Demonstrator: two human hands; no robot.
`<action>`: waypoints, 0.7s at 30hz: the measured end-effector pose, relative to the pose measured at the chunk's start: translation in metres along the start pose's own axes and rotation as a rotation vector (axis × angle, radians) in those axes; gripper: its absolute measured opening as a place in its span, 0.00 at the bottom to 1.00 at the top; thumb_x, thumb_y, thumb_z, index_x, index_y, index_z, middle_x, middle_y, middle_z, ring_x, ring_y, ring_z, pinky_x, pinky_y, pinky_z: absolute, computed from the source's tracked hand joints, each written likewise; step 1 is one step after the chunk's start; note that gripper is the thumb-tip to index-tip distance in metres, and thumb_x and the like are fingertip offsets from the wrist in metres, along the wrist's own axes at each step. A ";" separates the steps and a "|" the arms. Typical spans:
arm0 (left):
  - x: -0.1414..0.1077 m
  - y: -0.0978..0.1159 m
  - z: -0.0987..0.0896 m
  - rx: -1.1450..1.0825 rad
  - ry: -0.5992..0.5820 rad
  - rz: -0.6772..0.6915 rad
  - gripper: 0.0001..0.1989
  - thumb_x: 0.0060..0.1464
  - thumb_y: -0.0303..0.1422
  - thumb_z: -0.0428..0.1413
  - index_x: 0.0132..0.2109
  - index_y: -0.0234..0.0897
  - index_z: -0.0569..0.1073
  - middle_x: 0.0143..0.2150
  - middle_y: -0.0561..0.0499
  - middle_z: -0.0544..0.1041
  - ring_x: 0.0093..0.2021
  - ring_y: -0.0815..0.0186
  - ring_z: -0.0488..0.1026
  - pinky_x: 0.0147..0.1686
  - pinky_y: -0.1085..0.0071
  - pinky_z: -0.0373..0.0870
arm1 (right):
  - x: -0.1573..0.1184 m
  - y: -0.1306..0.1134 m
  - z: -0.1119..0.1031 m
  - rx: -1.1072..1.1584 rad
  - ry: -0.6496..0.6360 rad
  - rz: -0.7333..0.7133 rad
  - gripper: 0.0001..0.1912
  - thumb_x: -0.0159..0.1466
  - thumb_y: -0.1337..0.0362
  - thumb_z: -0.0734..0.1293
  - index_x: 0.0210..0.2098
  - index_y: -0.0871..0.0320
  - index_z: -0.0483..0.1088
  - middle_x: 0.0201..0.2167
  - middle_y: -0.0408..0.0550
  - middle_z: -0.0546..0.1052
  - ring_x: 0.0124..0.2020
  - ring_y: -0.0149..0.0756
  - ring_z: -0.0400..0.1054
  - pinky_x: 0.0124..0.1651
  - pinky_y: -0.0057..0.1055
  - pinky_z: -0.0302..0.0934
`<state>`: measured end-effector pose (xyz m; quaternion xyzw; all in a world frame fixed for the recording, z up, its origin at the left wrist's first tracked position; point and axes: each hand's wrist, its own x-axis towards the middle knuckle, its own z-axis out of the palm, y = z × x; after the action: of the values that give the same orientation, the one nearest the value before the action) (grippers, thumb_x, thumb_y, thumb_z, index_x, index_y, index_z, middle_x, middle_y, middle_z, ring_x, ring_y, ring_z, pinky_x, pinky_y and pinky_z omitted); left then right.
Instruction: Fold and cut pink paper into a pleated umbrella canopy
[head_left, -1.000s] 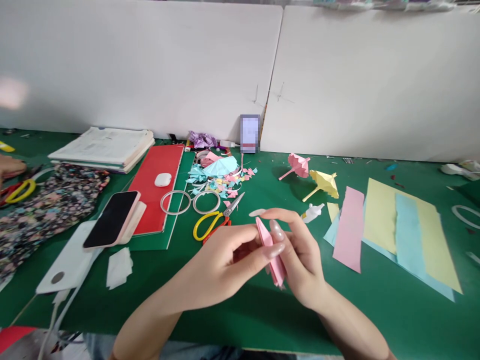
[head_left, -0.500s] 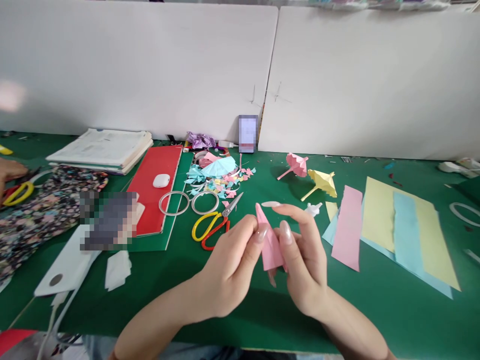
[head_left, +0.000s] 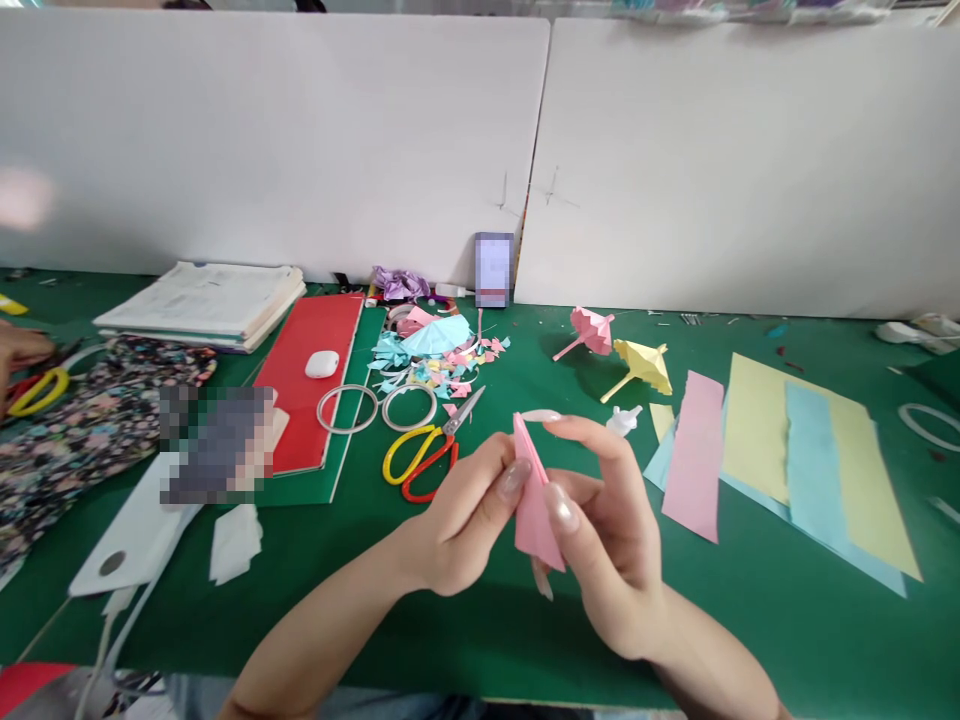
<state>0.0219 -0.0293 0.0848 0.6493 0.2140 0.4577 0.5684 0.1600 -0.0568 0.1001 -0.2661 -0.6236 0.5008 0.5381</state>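
Note:
Between my hands is a narrow, folded piece of pink paper (head_left: 536, 528), pointed at the top and wider at the bottom. My left hand (head_left: 472, 530) pinches its left side, thumb in front. On the right edge, my right hand (head_left: 611, 545) grips it with the thumb, while the index finger reaches over to the pointed tip. Beyond my hands lie a pink paper umbrella (head_left: 592, 330) and a yellow paper umbrella (head_left: 643, 367). Scissors (head_left: 424, 455) with yellow and red handles rest left of the paper, blades part open.
Coloured paper scraps (head_left: 442, 355) are heaped behind the scissors, near two rings of tape (head_left: 409, 408). Paper sheets (head_left: 757, 430) and a pink strip (head_left: 694, 455) lie right. A red folder (head_left: 300, 400), a stack of books (head_left: 199, 300) and floral cloth (head_left: 97, 420) are left. Another person's hand (head_left: 22, 350) shows far left.
The pink paper has turned slightly and its lower end sits a little lower. My right thumb has slid left and down along its edge, and my right hand has shifted slightly lower.

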 end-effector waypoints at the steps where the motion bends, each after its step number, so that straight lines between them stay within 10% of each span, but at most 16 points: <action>1: 0.001 -0.001 0.000 -0.008 -0.006 0.010 0.10 0.65 0.34 0.41 0.37 0.38 0.63 0.28 0.55 0.64 0.24 0.75 0.66 0.25 0.78 0.65 | 0.000 0.001 0.000 -0.051 0.006 -0.034 0.18 0.69 0.65 0.56 0.57 0.49 0.51 0.22 0.38 0.65 0.15 0.26 0.60 0.16 0.21 0.60; 9: -0.001 -0.002 0.003 0.114 0.031 0.045 0.09 0.65 0.34 0.41 0.37 0.40 0.63 0.27 0.55 0.65 0.23 0.73 0.64 0.24 0.77 0.64 | -0.001 0.013 0.000 -0.515 0.070 -0.346 0.34 0.61 0.73 0.61 0.63 0.53 0.45 0.31 0.46 0.71 0.19 0.29 0.60 0.18 0.28 0.60; 21: -0.006 -0.005 0.007 0.118 0.102 0.048 0.08 0.64 0.35 0.43 0.37 0.41 0.62 0.25 0.57 0.61 0.21 0.74 0.59 0.21 0.78 0.62 | -0.002 0.012 -0.004 -0.540 0.033 -0.351 0.35 0.60 0.72 0.61 0.64 0.54 0.44 0.31 0.46 0.72 0.20 0.30 0.63 0.23 0.29 0.65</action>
<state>0.0264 -0.0367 0.0785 0.6623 0.2536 0.4905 0.5064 0.1617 -0.0529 0.0879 -0.2958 -0.7615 0.2125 0.5362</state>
